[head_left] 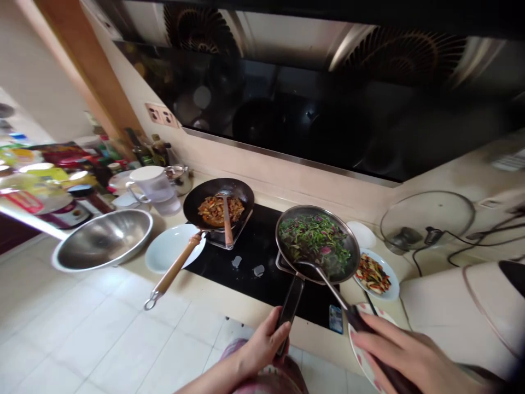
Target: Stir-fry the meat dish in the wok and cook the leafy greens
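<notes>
My left hand (268, 340) is wrapped round the black handle of a frying pan (353, 232) on the right burner. Leafy greens (318, 235), dark green with some purple, lie in dark liquid inside the pan. My right hand (404, 347) grips the dark handle of a metal spatula or ladle (334, 290); its head dips among the greens at the near side, so its exact shape is hidden. On the left burner sits a wok (192, 205) with cooked brown food (215, 212) and a wooden-handled spatula (227, 221) resting in it.
Left of the stove (246, 251) are a white plate (158, 251), a steel bowl (74, 254) and a water jug (164, 194). A plate of cooked food (391, 273) and a patterned plate (356, 345) stand right. A glass lid (426, 213) leans behind. The range hood (287, 158) hangs above.
</notes>
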Tool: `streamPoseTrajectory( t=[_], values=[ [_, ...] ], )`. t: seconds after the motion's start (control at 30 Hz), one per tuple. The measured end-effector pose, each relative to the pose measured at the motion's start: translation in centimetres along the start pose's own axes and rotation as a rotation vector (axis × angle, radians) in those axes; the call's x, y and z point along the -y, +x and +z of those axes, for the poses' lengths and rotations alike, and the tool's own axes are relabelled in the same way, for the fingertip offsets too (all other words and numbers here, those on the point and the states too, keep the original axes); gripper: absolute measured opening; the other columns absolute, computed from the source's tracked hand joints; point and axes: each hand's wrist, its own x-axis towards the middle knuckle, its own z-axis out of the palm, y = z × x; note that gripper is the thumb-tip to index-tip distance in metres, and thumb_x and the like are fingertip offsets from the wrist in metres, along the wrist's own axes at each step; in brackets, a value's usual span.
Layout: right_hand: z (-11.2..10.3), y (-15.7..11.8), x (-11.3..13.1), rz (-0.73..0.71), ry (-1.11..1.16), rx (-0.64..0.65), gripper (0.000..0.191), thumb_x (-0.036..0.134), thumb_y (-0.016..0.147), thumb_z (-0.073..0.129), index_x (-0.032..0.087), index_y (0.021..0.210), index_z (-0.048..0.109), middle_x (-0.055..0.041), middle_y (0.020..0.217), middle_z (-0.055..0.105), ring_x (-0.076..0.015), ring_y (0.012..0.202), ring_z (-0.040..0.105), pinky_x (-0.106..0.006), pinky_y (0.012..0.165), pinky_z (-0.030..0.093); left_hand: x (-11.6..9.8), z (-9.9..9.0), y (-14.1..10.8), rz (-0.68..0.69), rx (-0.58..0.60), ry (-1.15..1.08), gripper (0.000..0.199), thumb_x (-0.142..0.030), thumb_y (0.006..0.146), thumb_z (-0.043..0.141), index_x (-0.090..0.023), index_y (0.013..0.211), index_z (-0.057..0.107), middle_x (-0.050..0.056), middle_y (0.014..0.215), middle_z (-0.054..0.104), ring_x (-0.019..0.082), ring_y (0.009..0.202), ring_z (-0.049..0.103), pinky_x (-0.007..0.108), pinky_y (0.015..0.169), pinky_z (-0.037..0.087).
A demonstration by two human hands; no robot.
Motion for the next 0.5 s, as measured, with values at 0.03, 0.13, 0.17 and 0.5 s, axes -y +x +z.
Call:
streamPoseTrajectory(
  t=[0.03,0.13,0.17,0.5],
  values=[
    [0.0,1.1,0.2,0.010,-0.003,0.021,0.032,0.018,0.087,0.044,0.033,0.101,0.069,-0.0041,0.111,0.067,-0.0183,0.067,0.068,-0.029,0.057,0.056,-0.1,0.0,-0.1,-0.006,0.008,-0.016,0.092,-0.077,0.067,0.056,-0.011,0.127,0.031,-0.007,0.055,0.053,0.010,0.042,0.045,0.024,0.044,0.028],
    [-1.4,3.9,-1.1,0.146,0.087,-0.043,0.026,0.024,0.092,0.046,0.030,0.104,0.068,-0.0035,0.108,0.069,-0.0173,0.075,0.069,-0.027,0.065,0.056,-0.6,-0.1,-0.4,-0.028,0.020,-0.104,0.087,-0.070,0.069,0.060,-0.013,0.129,0.031,-0.006,0.058,0.056,0.011,0.046,0.048,0.024,0.048,0.031],
    [-2.5,4.3,-2.1,0.202,0.117,-0.108,0.022,0.028,0.091,0.051,0.029,0.105,0.068,-0.0030,0.104,0.070,-0.0179,0.078,0.070,-0.027,0.068,0.056,-0.6,-0.1,-0.5,-0.032,0.028,-0.122,0.084,-0.068,0.070,0.061,-0.012,0.127,0.033,-0.005,0.058,0.057,0.011,0.047,0.049,0.024,0.049,0.031],
    [-3.4,9.1,-7.0,0.777,0.251,-0.326,0.030,0.046,0.086,0.050,0.022,0.083,0.066,-0.0016,0.057,0.066,-0.0210,0.053,0.066,-0.029,0.050,0.051,0.1,-0.2,-0.3,-0.008,0.079,-0.107,0.062,-0.064,0.071,0.064,-0.014,0.105,0.049,-0.003,0.058,0.056,0.010,0.046,0.049,0.023,0.047,0.028]
  ],
)
